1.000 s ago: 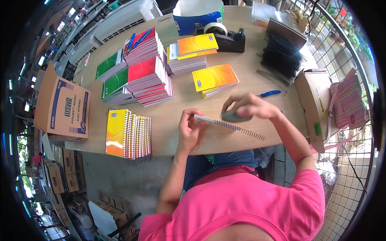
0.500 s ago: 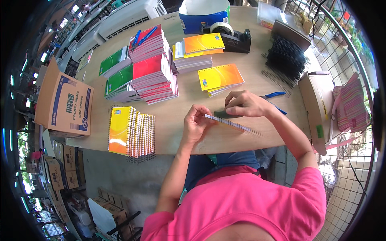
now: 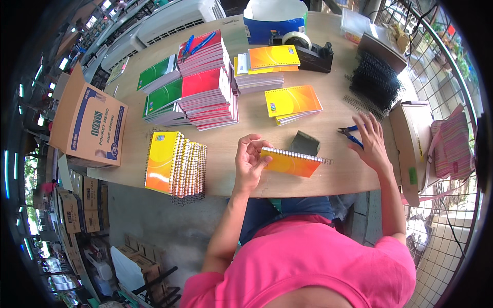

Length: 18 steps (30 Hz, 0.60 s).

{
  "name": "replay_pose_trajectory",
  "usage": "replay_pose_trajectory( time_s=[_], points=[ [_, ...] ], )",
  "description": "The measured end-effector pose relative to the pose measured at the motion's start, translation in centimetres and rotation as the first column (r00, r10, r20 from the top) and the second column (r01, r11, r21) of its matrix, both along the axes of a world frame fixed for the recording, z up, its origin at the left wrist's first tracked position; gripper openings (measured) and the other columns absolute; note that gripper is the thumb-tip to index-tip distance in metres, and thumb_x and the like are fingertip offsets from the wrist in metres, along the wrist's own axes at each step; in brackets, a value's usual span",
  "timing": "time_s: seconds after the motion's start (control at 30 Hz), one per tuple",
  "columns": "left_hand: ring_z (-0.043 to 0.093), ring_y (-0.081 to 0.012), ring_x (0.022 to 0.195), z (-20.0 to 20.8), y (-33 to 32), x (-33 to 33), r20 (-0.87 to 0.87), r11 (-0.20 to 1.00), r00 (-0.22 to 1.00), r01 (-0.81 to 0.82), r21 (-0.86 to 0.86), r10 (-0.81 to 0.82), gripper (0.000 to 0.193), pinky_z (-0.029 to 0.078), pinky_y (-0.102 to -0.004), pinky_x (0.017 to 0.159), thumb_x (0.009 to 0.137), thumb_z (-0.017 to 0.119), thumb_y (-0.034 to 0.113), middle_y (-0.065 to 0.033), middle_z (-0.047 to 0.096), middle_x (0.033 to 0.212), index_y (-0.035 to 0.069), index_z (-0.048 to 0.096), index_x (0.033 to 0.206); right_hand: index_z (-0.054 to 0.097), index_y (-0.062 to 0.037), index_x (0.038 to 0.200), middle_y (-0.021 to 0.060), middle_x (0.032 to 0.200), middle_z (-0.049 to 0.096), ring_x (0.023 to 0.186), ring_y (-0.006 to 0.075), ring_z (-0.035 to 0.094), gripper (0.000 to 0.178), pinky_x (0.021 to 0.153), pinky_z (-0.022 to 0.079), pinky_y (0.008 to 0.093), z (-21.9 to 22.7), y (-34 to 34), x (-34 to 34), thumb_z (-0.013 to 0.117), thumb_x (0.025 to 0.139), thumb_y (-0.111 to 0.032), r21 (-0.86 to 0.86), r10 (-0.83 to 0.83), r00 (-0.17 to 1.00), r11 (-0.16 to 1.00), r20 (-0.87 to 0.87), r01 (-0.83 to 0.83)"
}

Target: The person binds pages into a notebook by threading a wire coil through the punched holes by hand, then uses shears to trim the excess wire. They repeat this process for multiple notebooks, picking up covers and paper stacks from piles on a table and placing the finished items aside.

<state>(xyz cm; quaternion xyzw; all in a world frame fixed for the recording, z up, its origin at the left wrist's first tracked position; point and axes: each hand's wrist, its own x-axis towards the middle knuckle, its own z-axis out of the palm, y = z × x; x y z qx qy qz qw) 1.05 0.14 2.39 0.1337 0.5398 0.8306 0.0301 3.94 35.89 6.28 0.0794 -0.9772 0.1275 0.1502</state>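
Holding the orange spiral-bound paper notebook (image 3: 290, 163) in clenched left-hand fingers (image 3: 255, 154), the released right hand (image 3: 371, 143) reaches for blue-handled metal pliers (image 3: 351, 134) (likely to crimp its coil).

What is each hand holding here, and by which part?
The left hand grips the orange spiral notebook at its left end. The right hand holds nothing, reaching over blue-handled pliers.

Bright, even daylight; soft short shadows on bench (image 3: 328, 177). Centre sharp, colours vivid. Strong fisheye bending at rim, black vignette corners, edges smeared.
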Motion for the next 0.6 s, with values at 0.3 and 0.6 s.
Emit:
replay_pose_trajectory(
  time_s=[0.3, 0.6],
  points=[
    [0.066, -0.0153, 0.103, 3.4, 1.1, 1.3, 0.094, 0.997, 0.995, -0.015, -0.078, 0.022, 0.064, 0.052, -0.0286, 0.093, 0.087, 0.074, -0.002, -0.0112, 0.070, 0.107, 0.006, 0.040, 0.141, 0.068, -0.0159, 0.122, 0.0059, 0.110, 0.062, 0.107, 0.0256, 0.063, 0.055, 0.111, 0.039, 0.0536, 8.4, -6.9, -2.5, 0.085, 0.071, -0.025, 0.087, 0.427, 0.847, 0.902, -0.316, -0.422],
    [0.067, -0.0154, 0.104, 4.6, 0.4, 1.5, 0.162, 0.991, 0.987, 0.009, -0.132, 0.013, 0.067, 0.053, -0.0285, 0.093, 0.090, 0.071, -0.002, -0.0152, 0.072, 0.108, 0.003, 0.035, 0.146, 0.067, -0.0222, 0.125, -0.0054, 0.118, 0.063, 0.122, 0.0147, 0.057, 0.041, 0.118, 0.027, 0.0656, 11.7, -11.5, -5.7, 0.065, 0.084, -0.024, 0.545, 0.803, 0.550, 0.575, -0.231, -0.610]
  ],
)
